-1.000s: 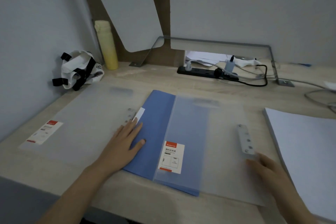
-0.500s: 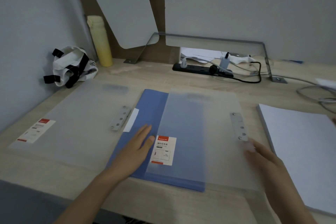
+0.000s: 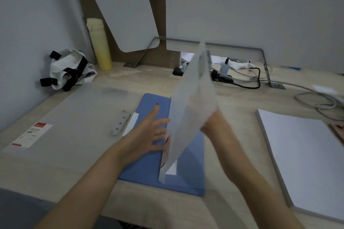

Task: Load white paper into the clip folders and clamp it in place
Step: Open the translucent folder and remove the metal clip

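1. A pale wood-grain surface (image 3: 232, 109) is backed by grey walls.
2. Three folders are counted: one frosted folder (image 3: 80, 117) laid open flat at left with one metal clip (image 3: 120, 123); one opaque blue folder (image 3: 149, 165) in the middle; one translucent raised folder (image 3: 191, 109) tilted on edge upon it.
3. The left hand (image 3: 149, 134) is pressed flat on the blue folder, fingers spread wide.
4. The raised folder seems gripped by the right hand (image 3: 214, 126), whose fingers are blurred behind it.
5. One rectangular white paper stack (image 3: 301, 163) is laid at right, apart.
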Motion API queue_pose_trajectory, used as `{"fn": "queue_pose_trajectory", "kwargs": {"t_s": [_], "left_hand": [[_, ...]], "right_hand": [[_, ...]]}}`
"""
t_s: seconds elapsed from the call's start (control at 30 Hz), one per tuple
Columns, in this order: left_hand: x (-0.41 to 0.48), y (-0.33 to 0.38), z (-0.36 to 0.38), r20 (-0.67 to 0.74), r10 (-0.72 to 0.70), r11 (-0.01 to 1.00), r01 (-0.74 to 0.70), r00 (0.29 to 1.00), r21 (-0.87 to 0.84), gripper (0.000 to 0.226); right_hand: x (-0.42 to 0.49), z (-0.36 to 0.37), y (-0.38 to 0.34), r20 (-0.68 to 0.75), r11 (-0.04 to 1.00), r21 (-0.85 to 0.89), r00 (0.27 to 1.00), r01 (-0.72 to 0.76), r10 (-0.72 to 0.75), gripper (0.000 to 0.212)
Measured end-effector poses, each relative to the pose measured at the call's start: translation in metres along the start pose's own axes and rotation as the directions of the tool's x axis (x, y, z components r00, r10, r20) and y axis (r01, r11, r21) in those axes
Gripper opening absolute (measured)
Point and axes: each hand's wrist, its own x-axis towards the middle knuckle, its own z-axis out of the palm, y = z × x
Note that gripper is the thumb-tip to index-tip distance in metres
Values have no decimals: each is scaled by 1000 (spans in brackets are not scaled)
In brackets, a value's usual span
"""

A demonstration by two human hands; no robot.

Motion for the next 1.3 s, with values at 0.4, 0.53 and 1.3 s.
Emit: {"fn": "queue_pose_trajectory", "kwargs": {"t_s": [0.4, 0.53, 1.3], "left_hand": [[-53, 76, -90, -245, 250, 945, -291, 937, -147, 47], [-52, 64, -130, -409, 185, 982, -185, 894, 39, 28], [-40, -35, -160, -567, 11, 1000, -24, 824, -16, 28]], "right_hand": [[51, 31, 92, 345, 645, -741, 930, 186, 129, 58], [44, 25, 112, 318, 457, -858, 940, 232, 121, 95], [31, 33, 123, 172, 159, -975, 980, 155, 98, 104]]}}
